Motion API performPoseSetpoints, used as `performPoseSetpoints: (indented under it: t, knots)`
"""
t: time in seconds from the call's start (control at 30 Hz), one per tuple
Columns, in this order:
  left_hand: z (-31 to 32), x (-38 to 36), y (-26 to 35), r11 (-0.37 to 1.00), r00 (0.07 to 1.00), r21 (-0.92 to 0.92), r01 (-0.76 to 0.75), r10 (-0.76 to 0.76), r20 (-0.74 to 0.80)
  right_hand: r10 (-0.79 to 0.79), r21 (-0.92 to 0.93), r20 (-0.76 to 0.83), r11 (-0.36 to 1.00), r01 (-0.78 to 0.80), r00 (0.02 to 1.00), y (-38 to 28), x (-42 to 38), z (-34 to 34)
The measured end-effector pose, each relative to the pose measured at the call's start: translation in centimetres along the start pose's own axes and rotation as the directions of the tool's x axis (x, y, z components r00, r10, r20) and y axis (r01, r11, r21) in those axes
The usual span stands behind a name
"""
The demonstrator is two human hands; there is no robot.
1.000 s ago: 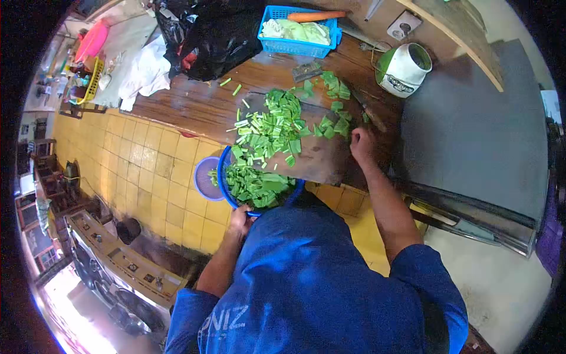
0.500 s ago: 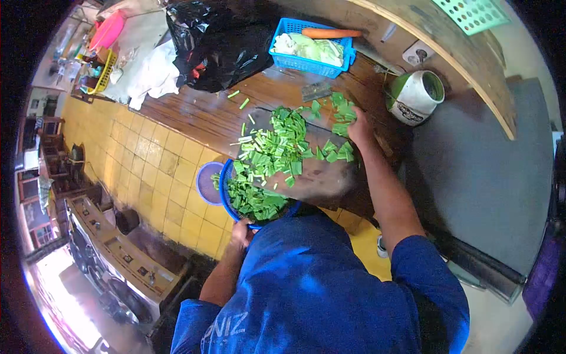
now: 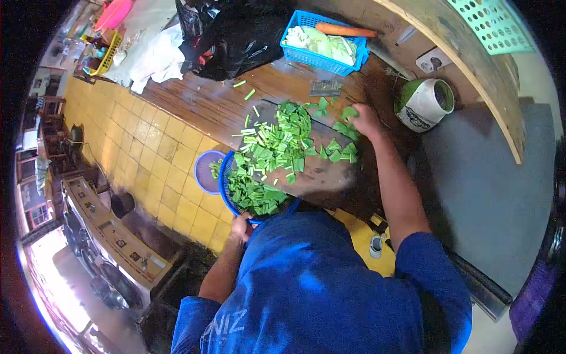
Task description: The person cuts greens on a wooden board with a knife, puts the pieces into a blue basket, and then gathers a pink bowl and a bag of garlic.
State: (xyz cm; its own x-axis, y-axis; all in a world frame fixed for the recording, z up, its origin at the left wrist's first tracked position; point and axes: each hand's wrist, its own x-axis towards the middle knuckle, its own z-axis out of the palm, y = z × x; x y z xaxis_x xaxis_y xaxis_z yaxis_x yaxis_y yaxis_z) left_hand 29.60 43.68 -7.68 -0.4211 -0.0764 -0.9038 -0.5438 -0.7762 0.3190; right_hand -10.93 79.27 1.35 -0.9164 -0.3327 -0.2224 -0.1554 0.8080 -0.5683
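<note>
A blue basket (image 3: 321,58) holding pale cabbage leaves (image 3: 321,42) and a carrot (image 3: 345,29) sits at the tabletop's (image 3: 194,100) far edge. A black plastic bag (image 3: 236,35) lies beside it, white cloth (image 3: 156,59) further left. A green-and-white jar (image 3: 424,105) stands well apart.

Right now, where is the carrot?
In the head view, the carrot lies at the top, across the far rim of the blue basket of pale leaves, beyond the chopped greens and the right hand.

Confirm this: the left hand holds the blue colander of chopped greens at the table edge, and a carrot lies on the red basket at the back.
Not quite. In the head view the basket under the carrot is blue, not red. The left hand does hold the blue colander of chopped greens.
</note>
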Motion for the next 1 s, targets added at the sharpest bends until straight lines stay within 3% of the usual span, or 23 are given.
performPoseSetpoints:
  t: [0.03,0.07,0.13,0.17,0.23,0.3,0.37,0.47,0.57,0.6,0.67,0.7,0.77,0.83,0.9,0.93,0.97,1.0]
  knots:
    - [-0.4,0.3,-0.2,1.000,0.999,-0.025,0.000,0.001,0.045,0.007,0.043,0.042,0.999,-0.009,0.999,-0.2,-1.6,-0.4]
    - [0.5,-0.3,0.2,0.998,0.998,-0.035,0.058,-0.058,-0.022,0.014,0.087,0.084,0.996,-0.021,0.996,-0.4,-3.5,-0.6]
    - [2.2,-1.6,1.0,0.999,1.000,-0.030,0.023,-0.023,-0.002,0.012,0.108,-0.003,0.994,-0.012,1.000,-1.1,-7.4,1.5]
    - [2.7,-2.0,1.3,0.999,1.000,-0.026,-0.021,0.022,0.014,-0.043,-0.064,0.013,0.997,0.044,0.999,-0.7,-8.5,2.8]
    - [1.6,-0.5,0.8,0.999,0.999,-0.015,-0.035,0.035,-0.003,0.220,0.078,-0.132,0.974,-0.211,0.966,-4.3,-10.9,5.7]
    - [0.2,0.4,0.8,0.999,1.000,0.042,-0.022,0.022,0.014,-0.025,0.024,-0.405,0.999,0.038,0.914,-5.0,-12.3,9.8]
    - [0.4,0.5,0.9,0.996,0.998,-0.059,0.069,-0.068,0.006,-0.020,0.071,-0.360,0.996,0.049,0.933,-7.4,-12.8,11.9]
    - [0.1,0.8,1.3,0.996,0.997,-0.021,0.083,-0.083,0.011,-0.163,0.046,-0.329,0.981,0.188,0.930,-11.7,-13.2,13.4]
    - [-0.1,0.5,1.6,0.998,0.999,-0.048,0.044,-0.045,-0.019,-0.093,0.208,-0.187,0.969,0.132,0.978,-15.3,-15.0,15.6]
    - [-0.7,0.9,1.5,0.998,0.999,-0.055,0.042,-0.043,-0.017,-0.184,0.133,-0.147,0.970,0.204,0.972,-15.7,-15.5,15.9]
    - [-1.5,1.2,1.3,1.000,1.000,0.002,0.012,-0.013,0.012,-0.176,0.096,-0.030,0.979,0.178,0.984,-17.5,-16.7,17.5]
    - [-1.1,0.7,1.5,1.000,1.000,-0.008,0.015,-0.015,0.015,-0.258,0.035,-0.055,0.965,0.260,0.964,-18.8,-17.3,17.1]
    - [0.1,-0.9,2.4,0.999,0.998,0.010,-0.047,0.048,-0.050,-0.315,0.095,0.033,0.946,0.311,0.949,-20.0,-18.2,17.7]
    - [-1.0,-0.4,2.5,1.000,0.999,0.018,-0.013,0.013,-0.036,-0.448,0.180,0.068,0.884,0.431,0.891,-20.6,-18.3,17.5]
    - [-1.8,0.0,2.6,1.000,0.999,0.011,-0.015,0.015,0.036,-0.497,0.453,0.092,0.793,0.408,0.863,-20.6,-18.0,16.7]
    - [-1.7,-0.2,2.8,1.000,0.999,0.000,-0.019,0.019,0.034,-0.505,0.452,0.098,0.791,0.413,0.858,-19.9,-16.9,16.2]
    - [-1.6,-0.5,3.0,0.999,0.999,0.027,-0.040,0.040,-0.010,-0.547,0.307,-0.133,0.771,0.559,0.827,-19.0,-15.1,15.6]
    - [-1.4,-0.9,3.2,0.997,0.997,0.054,-0.057,0.060,-0.056,-0.587,0.132,-0.346,0.742,0.657,0.732,-18.0,-13.1,15.0]
